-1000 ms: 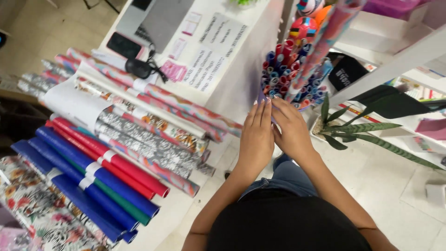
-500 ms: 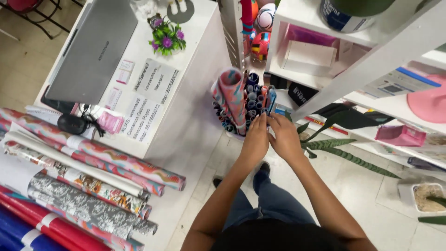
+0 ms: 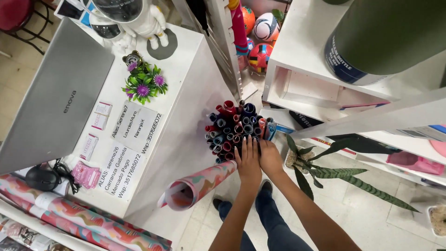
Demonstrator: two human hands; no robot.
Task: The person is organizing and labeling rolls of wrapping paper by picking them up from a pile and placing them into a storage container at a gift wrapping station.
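Left hand [image 3: 247, 160] and right hand [image 3: 269, 157] now flat, open-fingered on the upright bundle of coloured paper rolls [image 3: 234, 128]; patterned pink roll [image 3: 197, 185] newly leaning beside.

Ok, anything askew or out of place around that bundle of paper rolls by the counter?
One patterned pink roll leans out sideways at the left hand, tilted while the rest of the rolls stand upright. The right hand rests on the bundle's edge. Nothing spilled or damaged shows.

Under both hands: red, blue and pink paper rolls [image 3: 234, 130]. Beside the left hand [image 3: 248, 162]: pink-and-teal wavy-patterned roll [image 3: 200, 183].
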